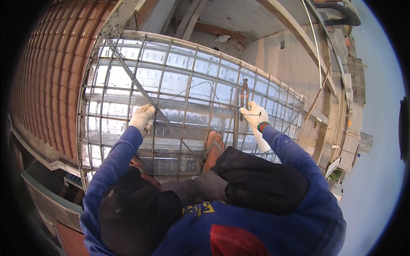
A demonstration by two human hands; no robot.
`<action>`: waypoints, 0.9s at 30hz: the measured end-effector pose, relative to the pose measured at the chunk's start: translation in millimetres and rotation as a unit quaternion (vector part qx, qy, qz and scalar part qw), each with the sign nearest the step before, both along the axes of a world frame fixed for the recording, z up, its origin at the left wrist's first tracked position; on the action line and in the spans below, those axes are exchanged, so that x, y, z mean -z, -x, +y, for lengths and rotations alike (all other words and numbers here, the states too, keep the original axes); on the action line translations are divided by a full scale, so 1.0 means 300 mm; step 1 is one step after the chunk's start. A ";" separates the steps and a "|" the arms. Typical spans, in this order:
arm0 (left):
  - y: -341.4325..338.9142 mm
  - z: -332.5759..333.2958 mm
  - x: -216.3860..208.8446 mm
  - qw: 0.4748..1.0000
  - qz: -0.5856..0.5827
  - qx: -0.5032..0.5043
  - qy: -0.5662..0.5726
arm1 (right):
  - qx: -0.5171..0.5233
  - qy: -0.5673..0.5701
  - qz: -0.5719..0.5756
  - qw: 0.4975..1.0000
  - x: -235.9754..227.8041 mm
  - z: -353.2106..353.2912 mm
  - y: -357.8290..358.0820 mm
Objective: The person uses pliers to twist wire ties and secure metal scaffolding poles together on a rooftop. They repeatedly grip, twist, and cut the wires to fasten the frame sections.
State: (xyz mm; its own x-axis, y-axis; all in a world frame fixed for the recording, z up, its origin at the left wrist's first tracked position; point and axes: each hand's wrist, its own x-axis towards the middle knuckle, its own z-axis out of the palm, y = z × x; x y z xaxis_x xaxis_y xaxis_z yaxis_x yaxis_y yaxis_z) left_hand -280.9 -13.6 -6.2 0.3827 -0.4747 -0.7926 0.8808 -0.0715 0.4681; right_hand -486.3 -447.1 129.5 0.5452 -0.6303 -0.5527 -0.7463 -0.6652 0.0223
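My left hand [142, 117], in a cream glove, is closed beside a diagonal steel bar [136, 81] laid over the rebar mesh [188, 100]. A thin tie wire [194, 84] arches from its fingertips to my right hand. My right hand [255, 114], gloved too, has its fingers closed round dark pincers [244, 88] with orange marks on the handles, jaws pointing away from me. A bit of wire crosses that glove, and white cloth [262, 143] hangs below the wrist. What the left fingers pinch is partly hidden, but the wire reaches them.
Ribbed shiny metal decking [171, 59] lies beneath the mesh. My sandalled foot [213, 147] stands among the bars. Tiled roofing [64, 81] borders the left. Past the far edge is a lower walled space with a timber beam [294, 34]. Another person's leg [341, 13] shows top right.
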 end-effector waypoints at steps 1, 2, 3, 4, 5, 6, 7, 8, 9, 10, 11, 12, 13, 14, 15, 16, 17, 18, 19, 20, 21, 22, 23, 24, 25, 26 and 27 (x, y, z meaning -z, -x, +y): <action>-0.007 0.011 0.001 1.000 0.002 -0.005 0.006 | 0.021 0.008 0.007 1.000 0.036 -0.018 -0.001; -0.014 0.021 0.003 1.000 0.005 -0.013 0.013 | 0.040 0.017 0.015 0.999 0.067 -0.035 -0.004; -0.011 0.023 0.005 1.000 0.003 -0.024 -0.007 | 0.034 0.037 0.008 0.999 0.130 -0.062 0.009; -0.009 0.033 -0.014 1.000 -0.007 -0.018 0.002 | 0.040 0.038 0.019 0.998 0.144 -0.043 -0.023; -0.008 0.038 -0.008 1.000 -0.009 0.000 -0.016 | 0.043 0.027 0.000 0.999 0.136 -0.024 -0.044; -0.012 0.025 -0.021 0.999 -0.012 0.004 -0.031 | 0.011 0.034 0.010 0.999 0.117 -0.010 -0.058; -0.014 0.030 -0.001 1.000 -0.012 0.005 -0.010 | 0.012 0.021 0.043 0.999 0.120 -0.007 -0.081; -0.015 0.027 0.011 1.000 -0.017 0.011 0.005 | 0.010 0.035 0.051 0.998 0.125 -0.011 -0.084; -0.014 0.025 -0.008 1.000 -0.018 0.003 -0.001 | -0.002 0.029 0.053 0.998 0.133 -0.027 -0.086; -0.010 0.019 -0.020 1.000 -0.017 -0.003 -0.003 | -0.012 0.030 0.058 0.998 0.115 -0.026 -0.098; -0.012 0.027 -0.032 1.000 -0.019 0.002 -0.011 | -0.016 0.012 0.052 0.998 0.123 -0.043 -0.110; -0.017 0.025 -0.040 1.000 -0.021 0.009 -0.014 | -0.016 -0.002 0.047 0.999 0.127 -0.064 -0.113; -0.018 0.025 -0.047 0.999 -0.022 0.013 -0.019 | -0.018 0.022 0.040 0.999 0.139 -0.064 -0.117; -0.017 0.020 -0.053 1.000 -0.021 0.008 -0.018 | -0.019 0.044 0.033 0.998 0.148 -0.064 -0.116; -0.022 0.012 -0.062 1.000 -0.021 0.007 -0.017 | 0.039 0.055 0.055 0.996 0.154 -0.077 -0.117; -0.014 0.010 -0.060 1.000 -0.017 0.005 -0.017 | 0.045 0.027 -0.016 0.999 0.148 -0.085 -0.081; -0.013 0.005 -0.056 0.999 -0.028 0.004 -0.027 | 0.060 -0.002 -0.015 0.998 0.139 -0.100 -0.055; -0.007 0.015 -0.049 0.999 -0.024 0.003 -0.022 | 0.074 -0.032 -0.012 0.997 0.084 -0.073 -0.060; -0.008 0.021 -0.044 1.000 -0.021 0.002 -0.015 | 0.046 -0.068 0.026 0.996 0.035 -0.047 -0.066; -0.004 0.023 -0.045 1.000 -0.017 -0.001 -0.008 | 0.017 -0.103 0.066 0.992 -0.011 -0.027 -0.069; -0.004 0.016 -0.069 0.999 -0.030 -0.005 -0.028 | -0.006 -0.134 0.107 0.985 -0.061 -0.006 -0.063; 0.006 0.015 -0.058 0.999 -0.032 -0.013 -0.026 | -0.038 -0.156 0.124 0.979 -0.110 0.040 -0.067; 0.011 0.014 -0.039 0.999 -0.034 -0.022 -0.022 | -0.070 -0.174 0.141 0.972 -0.160 0.109 -0.077; 0.013 0.008 -0.016 0.999 -0.037 -0.027 -0.016 | -0.098 -0.192 0.158 0.964 -0.201 0.170 -0.082; 0.010 0.001 -0.005 0.998 -0.056 -0.016 -0.011 | -0.133 -0.213 0.160 0.955 -0.223 0.210 -0.093; 0.011 -0.004 0.007 0.998 -0.054 -0.008 -0.011 | -0.166 -0.235 0.162 0.944 -0.234 0.245 -0.119; 0.002 -0.010 -0.011 0.998 -0.054 0.002 -0.011 | -0.198 -0.257 0.163 0.932 -0.246 0.286 -0.153</action>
State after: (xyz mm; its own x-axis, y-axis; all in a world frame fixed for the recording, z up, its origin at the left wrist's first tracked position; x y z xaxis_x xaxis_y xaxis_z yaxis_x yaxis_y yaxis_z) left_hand -281.6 -16.5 -2.9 0.4647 -0.4599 -0.7567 0.8249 -0.0857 0.5587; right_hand -440.5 -361.4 203.3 0.4286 -0.0216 -0.9032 -0.4494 -0.8724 -0.1924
